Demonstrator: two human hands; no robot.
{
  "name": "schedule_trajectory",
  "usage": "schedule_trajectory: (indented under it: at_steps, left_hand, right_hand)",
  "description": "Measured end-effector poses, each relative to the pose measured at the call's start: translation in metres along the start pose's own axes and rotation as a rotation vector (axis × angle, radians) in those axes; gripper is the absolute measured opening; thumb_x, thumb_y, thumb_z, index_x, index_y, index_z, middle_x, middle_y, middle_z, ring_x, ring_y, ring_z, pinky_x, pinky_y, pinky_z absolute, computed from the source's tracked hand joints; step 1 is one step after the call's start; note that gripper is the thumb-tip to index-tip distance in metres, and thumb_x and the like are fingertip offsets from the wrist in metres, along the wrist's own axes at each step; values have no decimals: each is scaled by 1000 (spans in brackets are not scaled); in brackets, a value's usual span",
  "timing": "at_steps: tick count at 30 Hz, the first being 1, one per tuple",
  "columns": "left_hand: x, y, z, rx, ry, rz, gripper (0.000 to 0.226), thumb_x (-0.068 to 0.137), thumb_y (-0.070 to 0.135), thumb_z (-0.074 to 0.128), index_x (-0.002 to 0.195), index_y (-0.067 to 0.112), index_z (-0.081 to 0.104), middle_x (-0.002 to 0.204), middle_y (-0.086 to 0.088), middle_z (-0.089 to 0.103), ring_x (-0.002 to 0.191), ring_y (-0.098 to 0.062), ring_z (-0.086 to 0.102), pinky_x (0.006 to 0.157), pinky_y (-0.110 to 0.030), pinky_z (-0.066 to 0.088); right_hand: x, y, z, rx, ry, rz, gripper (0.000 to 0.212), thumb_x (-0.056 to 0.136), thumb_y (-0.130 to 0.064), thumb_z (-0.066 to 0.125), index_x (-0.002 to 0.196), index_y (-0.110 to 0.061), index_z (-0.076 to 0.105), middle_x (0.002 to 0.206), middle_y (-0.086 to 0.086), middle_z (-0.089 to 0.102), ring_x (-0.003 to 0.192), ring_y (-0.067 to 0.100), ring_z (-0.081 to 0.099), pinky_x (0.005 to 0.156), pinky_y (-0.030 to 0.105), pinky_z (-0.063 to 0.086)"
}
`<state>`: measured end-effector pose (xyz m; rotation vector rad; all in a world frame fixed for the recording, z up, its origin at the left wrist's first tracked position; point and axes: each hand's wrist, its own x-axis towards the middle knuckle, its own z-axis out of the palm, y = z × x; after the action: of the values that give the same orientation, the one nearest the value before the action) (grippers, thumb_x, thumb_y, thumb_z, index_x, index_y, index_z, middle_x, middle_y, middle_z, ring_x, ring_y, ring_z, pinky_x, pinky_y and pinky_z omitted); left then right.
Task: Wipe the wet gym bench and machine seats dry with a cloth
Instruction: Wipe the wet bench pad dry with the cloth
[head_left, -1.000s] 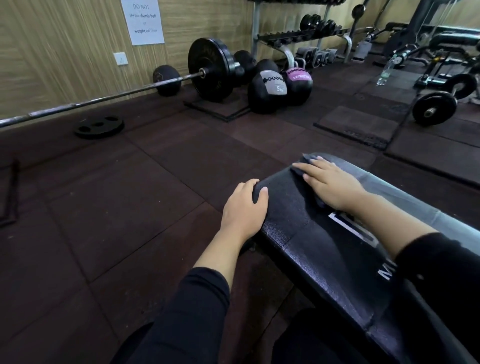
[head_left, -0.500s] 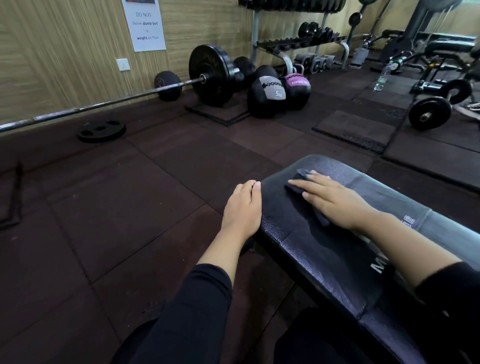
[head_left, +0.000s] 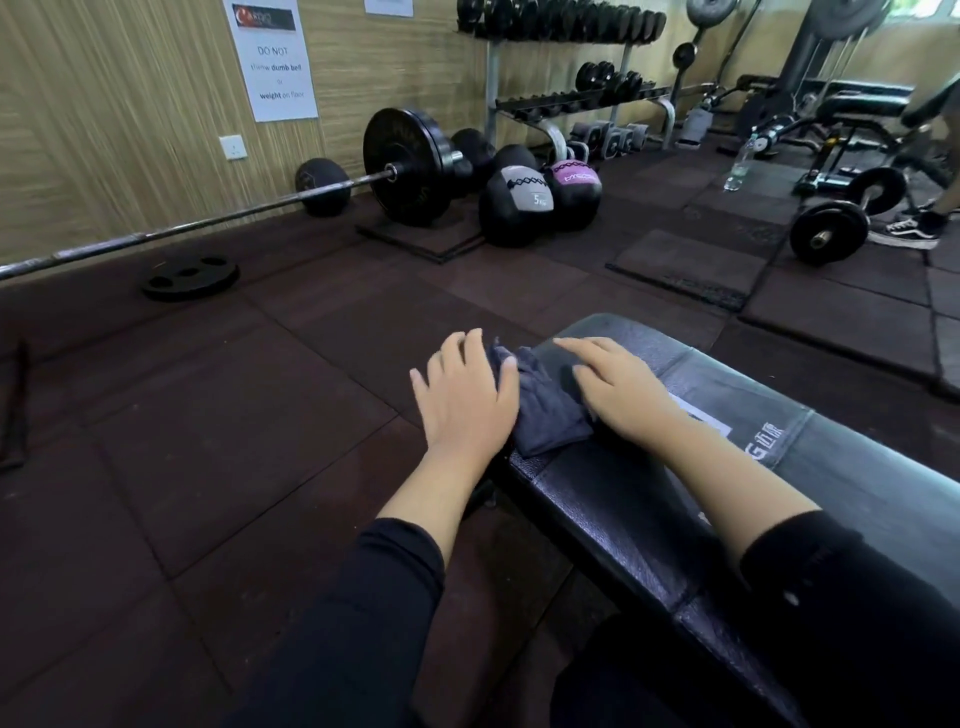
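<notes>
A black padded gym bench (head_left: 649, 519) runs from the lower right toward the middle of the head view. A crumpled dark grey cloth (head_left: 545, 421) lies on its near-left end, overhanging the left edge. My right hand (head_left: 618, 387) lies flat on the cloth's right part, palm down, pressing it onto the pad. My left hand (head_left: 465, 402) hovers at the bench's left edge with fingers spread, its side against the cloth. The part of the cloth under my right palm is hidden.
A loaded barbell (head_left: 405, 166) lies along the wooden wall, with a loose plate (head_left: 191, 278) on the rubber floor. Two medicine balls (head_left: 514, 205) sit by a dumbbell rack (head_left: 571, 98). At right are a short barbell (head_left: 831, 231), a water bottle (head_left: 737, 166) and a person's shoe (head_left: 909, 231).
My left hand has let go of the bench edge, lifted and spread beside the cloth. My right hand has dragged the cloth left toward the edge. The camera has tilted up.
</notes>
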<state>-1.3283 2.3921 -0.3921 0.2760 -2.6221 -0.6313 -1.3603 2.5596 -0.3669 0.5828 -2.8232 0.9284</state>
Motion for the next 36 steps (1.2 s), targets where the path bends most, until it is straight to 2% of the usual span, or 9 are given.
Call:
schedule_trajectory:
  at_steps: [4, 9, 13, 16, 20, 27, 30, 33, 36]
  left_hand:
    - [-4, 30, 6, 122, -126, 132, 73, 79, 70, 36, 132, 23, 51, 139, 4, 48, 130, -26, 40, 109, -49, 27]
    - [-15, 14, 0, -3, -215, 189, 75, 71, 57, 35, 136, 24, 50, 144, 7, 43, 134, -22, 30, 112, -35, 24]
    - [-22, 10, 1, 59, -255, 293, 77, 71, 70, 23, 137, 41, 48, 153, 10, 32, 141, -25, 18, 117, -42, 14]
    - [-3, 19, 8, 57, -284, 252, 61, 79, 65, 37, 136, 46, 48, 153, 11, 32, 137, -22, 24, 116, -36, 20]
    - [24, 17, 12, -15, -379, 81, 52, 88, 55, 46, 139, 47, 42, 148, 14, 32, 132, -21, 31, 105, -38, 33]
    - [-32, -16, 0, -267, -106, -97, 48, 88, 42, 44, 135, 34, 51, 144, 7, 40, 126, -25, 38, 106, -32, 31]
    - [-75, -5, 2, -144, 72, 116, 53, 84, 39, 41, 130, 20, 60, 141, -4, 49, 126, -31, 40, 111, -41, 31]
    - [-80, 17, 7, -50, 13, 296, 53, 81, 38, 41, 125, 18, 65, 136, -3, 56, 127, -31, 45, 110, -50, 30]
    - [-46, 31, 10, 16, -105, 318, 65, 79, 48, 27, 126, 26, 64, 139, -1, 54, 128, -27, 44, 113, -46, 27]
  right_hand:
    - [-8, 18, -4, -230, -64, 99, 38, 97, -28, 40, 134, -31, 48, 143, -1, 40, 132, 21, 37, 114, 45, 20]
    - [-6, 21, -2, -252, -45, 86, 37, 95, -32, 42, 132, -34, 49, 142, -3, 41, 130, 20, 39, 112, 42, 21]
    - [-6, 20, -1, -239, -26, 99, 37, 94, -33, 44, 130, -36, 51, 141, -5, 42, 127, 22, 42, 108, 39, 30]
    - [-5, 24, -1, -193, -30, 114, 34, 93, -36, 46, 126, -40, 51, 138, -10, 43, 127, 18, 42, 109, 40, 26]
    - [-2, 25, -6, -160, -77, 149, 32, 91, -40, 48, 122, -46, 52, 134, -17, 43, 127, 19, 43, 105, 43, 37]
    - [-2, 27, -4, -162, -90, 164, 34, 92, -42, 46, 125, -48, 50, 136, -20, 40, 132, 19, 38, 105, 44, 38]
    - [0, 29, -3, -154, -78, 158, 34, 91, -41, 47, 124, -47, 51, 135, -19, 41, 130, 19, 41, 105, 42, 38]
    - [0, 30, -4, -136, -82, 153, 33, 91, -40, 49, 124, -45, 53, 135, -18, 42, 127, 18, 42, 105, 41, 38]
    - [0, 31, -5, -136, -79, 136, 34, 91, -38, 50, 124, -42, 54, 135, -15, 43, 127, 13, 43, 109, 40, 33]
